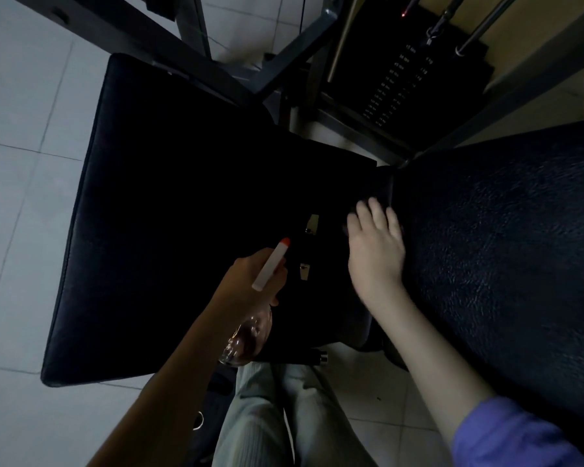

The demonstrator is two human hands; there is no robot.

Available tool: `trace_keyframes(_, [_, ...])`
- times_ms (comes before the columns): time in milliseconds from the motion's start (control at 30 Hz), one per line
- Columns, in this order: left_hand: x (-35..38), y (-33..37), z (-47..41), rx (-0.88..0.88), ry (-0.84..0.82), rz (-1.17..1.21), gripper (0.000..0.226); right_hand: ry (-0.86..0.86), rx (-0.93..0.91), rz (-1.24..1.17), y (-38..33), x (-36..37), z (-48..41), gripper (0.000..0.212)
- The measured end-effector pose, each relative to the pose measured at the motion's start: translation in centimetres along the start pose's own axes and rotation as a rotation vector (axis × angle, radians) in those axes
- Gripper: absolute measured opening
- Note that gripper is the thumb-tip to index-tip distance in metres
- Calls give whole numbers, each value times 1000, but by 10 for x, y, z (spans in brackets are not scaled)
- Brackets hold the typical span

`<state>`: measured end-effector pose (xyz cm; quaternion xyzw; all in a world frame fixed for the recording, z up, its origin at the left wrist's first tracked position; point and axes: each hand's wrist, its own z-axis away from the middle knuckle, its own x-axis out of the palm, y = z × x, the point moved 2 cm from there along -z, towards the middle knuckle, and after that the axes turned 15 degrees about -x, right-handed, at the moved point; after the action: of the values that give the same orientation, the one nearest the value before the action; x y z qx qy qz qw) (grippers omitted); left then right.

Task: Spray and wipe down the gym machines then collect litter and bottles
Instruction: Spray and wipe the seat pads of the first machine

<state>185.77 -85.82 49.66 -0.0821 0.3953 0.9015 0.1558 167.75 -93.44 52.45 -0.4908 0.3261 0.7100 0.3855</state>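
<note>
**Spray-and-wipe step, at the machine's pads**

I have the left hand curled round the spray bottle. Its orange-tipped nozzle points forward over the wide black seat pad, and its clear body hangs below the fist at the pad's near edge. The right hand lies flat, fingers straight and slightly spread, at the seam where the seat pad meets the textured pad on the right. It is too dark to tell whether a cloth sits under that palm. I judge this the wiping stage, with litter collection not begun. The next move calls for a trigger squeeze onto the seat pad and a broad right-hand pass, keeping spray off the weight stack.
</note>
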Motion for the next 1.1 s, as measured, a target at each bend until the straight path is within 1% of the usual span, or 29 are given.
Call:
trace_keyframes(67, [1,0,0,3,-2,-4,9,3,30,15,-7,4,27,50])
trace_keyframes(100, [1,0,1,5,-1,-11,9,-25,17,59,-8,7,29,54])
trace_keyframes(233, [1,-1,3,1,18,-46,9,-182,-74,190,-15,19,-10,55])
trace_keyframes(300, [-1,-3,3,-7,9,-47,8,-303,-133,253,-23,31,-31,58])
trace_keyframes(400, [-5,-5,7,0,8,-70,8,-458,-207,251,-34,44,-36,60])
trace_keyframes(467, [-8,-4,11,14,20,-83,11,-514,-195,241,-34,46,-26,59])
trace_keyframes(500, [-9,-4,12,17,21,-79,12,-503,-167,209,-32,45,-19,56])
trace_keyframes(567, [-11,-7,14,9,16,-63,11,-428,-84,121,-28,43,-9,51])
trace_keyframes(600, [-12,-9,14,-3,15,-56,9,-402,-72,133,-29,41,-7,52])
trace_keyframes(667, [-13,-11,15,-20,14,-46,8,-398,-123,249,-37,45,-11,61])
trace_keyframes(733, [-13,-12,16,-22,26,-51,9,-431,-216,232,-47,51,-20,67])
trace_keyframes(800, [-12,-14,17,-20,40,-72,9,-475,-257,180,-54,52,-23,65])
trace_keyframes(933, [-9,-15,20,-18,42,-91,10,-511,-234,219,-51,40,-3,57])
trace_keyframes(967, [-9,-15,21,-20,40,-80,9,-488,-195,185,-46,36,4,53])
trace_keyframes(1033, [-7,-12,23,-12,34,-57,9,-377,-117,96,-34,26,14,48])
trace_keyframes(1100, [-6,-10,25,1,32,-45,11,-281,-93,98,-27,19,20,50])
